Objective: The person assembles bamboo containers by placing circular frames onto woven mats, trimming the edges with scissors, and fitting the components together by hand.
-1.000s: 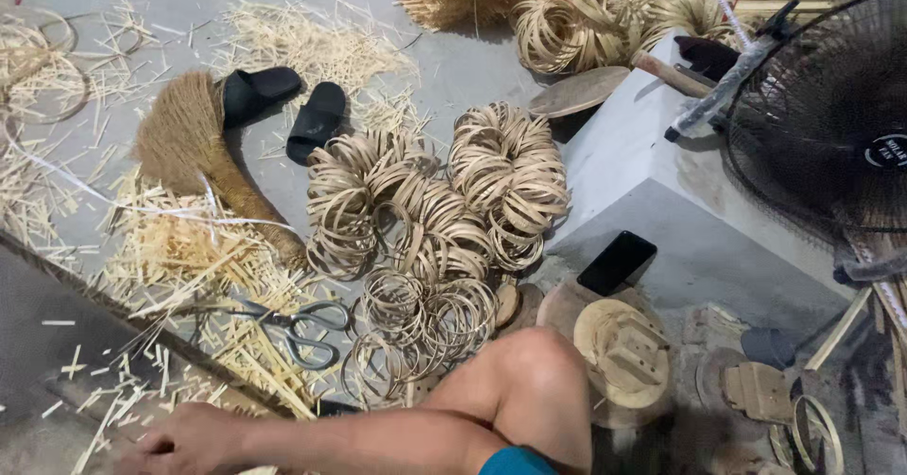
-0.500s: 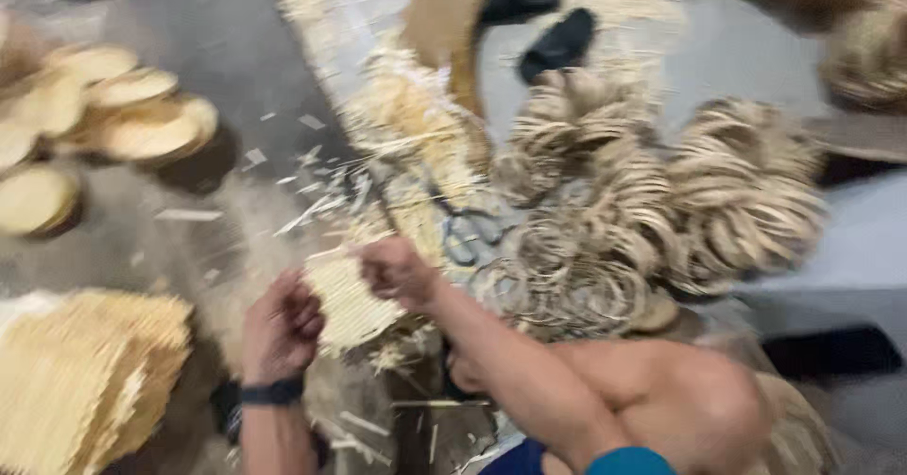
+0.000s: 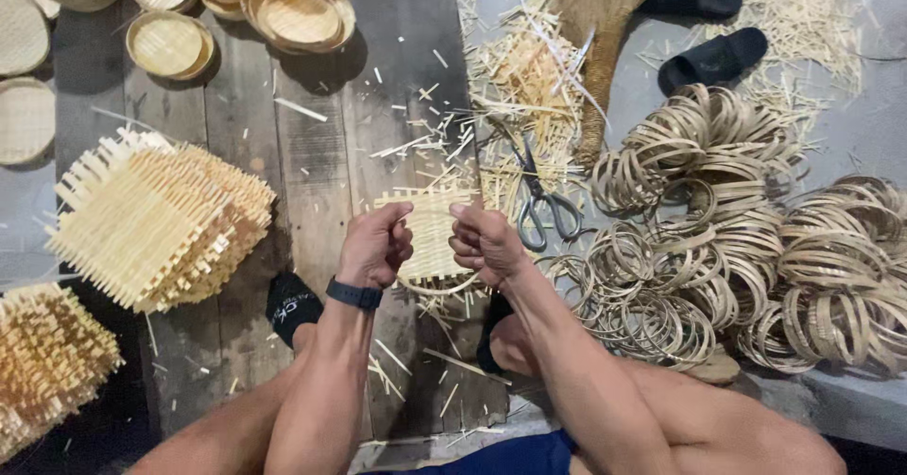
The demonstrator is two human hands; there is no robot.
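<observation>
Wooden floor, hands gripping woven mat

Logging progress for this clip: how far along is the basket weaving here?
Done: finished round trays sit stacked at the top, woven mats piled on the left. In hand: left hand and right hand press one woven mat into a hoop. Left: many bare hoops on the right.

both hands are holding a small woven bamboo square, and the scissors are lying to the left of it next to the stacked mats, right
Not quite. Both the left hand and the right hand do hold the small woven bamboo square, but the scissors lie to its right, between it and the bamboo rings, not by the stacked mats. The head view shows this.
</observation>
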